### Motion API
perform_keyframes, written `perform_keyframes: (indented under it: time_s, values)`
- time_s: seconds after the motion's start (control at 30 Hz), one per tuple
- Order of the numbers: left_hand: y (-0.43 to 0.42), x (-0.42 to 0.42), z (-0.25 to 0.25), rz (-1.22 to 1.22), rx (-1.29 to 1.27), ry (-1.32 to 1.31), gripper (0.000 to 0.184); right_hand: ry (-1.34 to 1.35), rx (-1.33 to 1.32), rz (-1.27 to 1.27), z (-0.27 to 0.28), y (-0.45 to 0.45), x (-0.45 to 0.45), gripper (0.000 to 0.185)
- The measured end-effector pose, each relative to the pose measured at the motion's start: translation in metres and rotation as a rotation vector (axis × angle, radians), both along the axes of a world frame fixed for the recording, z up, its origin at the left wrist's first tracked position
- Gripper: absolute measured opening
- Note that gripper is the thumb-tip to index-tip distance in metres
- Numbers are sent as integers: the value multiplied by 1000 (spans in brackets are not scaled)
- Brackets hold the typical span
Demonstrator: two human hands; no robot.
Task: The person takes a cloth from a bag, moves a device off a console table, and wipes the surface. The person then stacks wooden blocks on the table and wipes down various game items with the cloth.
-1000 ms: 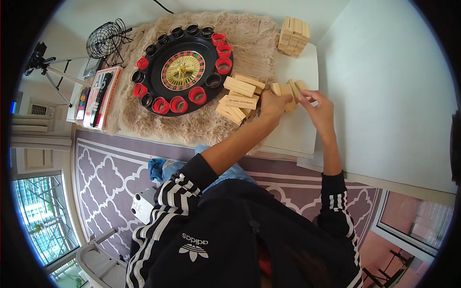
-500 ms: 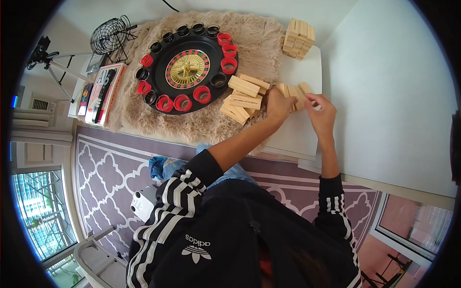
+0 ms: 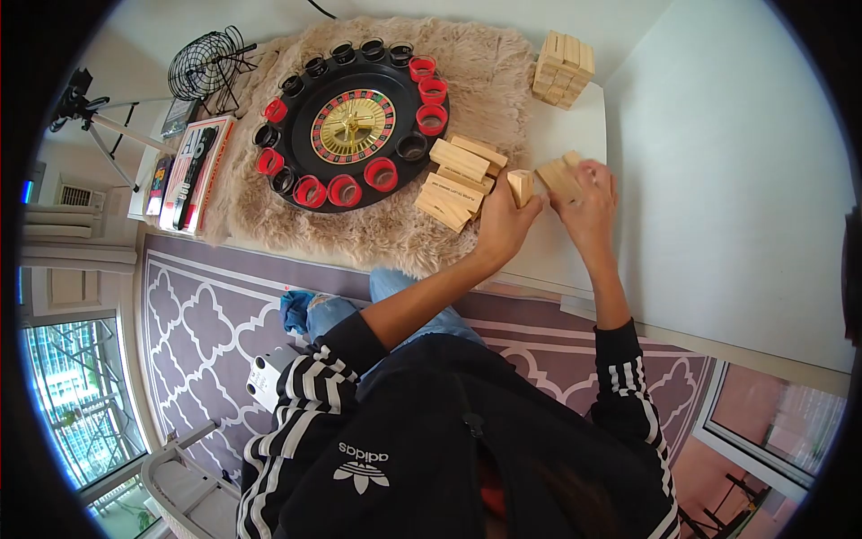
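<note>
My left hand (image 3: 505, 225) is wrapped round a short wooden block (image 3: 520, 186), just right of a loose pile of wooden blocks (image 3: 460, 160) on the fur rug's edge. Several more wooden blocks (image 3: 558, 177) stand side by side on the white table, held by my right hand (image 3: 588, 208), which is slightly blurred. A small gap separates the two hands. Farther back at the right, a neat stack of wooden blocks (image 3: 563, 70) stands on the table.
A black roulette wheel (image 3: 354, 126) ringed with red and black cups lies on the beige fur rug (image 3: 485, 63). At the left are a wire cage (image 3: 205, 67), boxes (image 3: 195, 175) and a tripod (image 3: 90, 112). A white wall (image 3: 736, 180) borders the table's right side.
My left hand has moved slightly left and down, away from the blocks at my right hand, with a block in it. My right hand has closed round the other blocks.
</note>
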State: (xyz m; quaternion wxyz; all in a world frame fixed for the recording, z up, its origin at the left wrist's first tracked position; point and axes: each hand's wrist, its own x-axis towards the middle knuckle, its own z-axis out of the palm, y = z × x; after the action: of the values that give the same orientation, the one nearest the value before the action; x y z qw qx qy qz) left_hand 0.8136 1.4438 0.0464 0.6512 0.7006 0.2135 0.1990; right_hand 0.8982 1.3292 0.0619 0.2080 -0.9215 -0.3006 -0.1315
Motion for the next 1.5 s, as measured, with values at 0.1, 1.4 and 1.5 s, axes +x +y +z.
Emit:
perform_keyframes:
  time_s: [0.1,1.4,1.5]
  values:
    - [1,-6,6,-55,-26,14,36,30,10,-130,-9,5,15,77]
    - [17,4,3,-528,-863,-29,42,703,239,785,50,-6,42,78]
    - [19,5,0,-622,-1122,-9,39,923,264,685,48,-8,6,86]
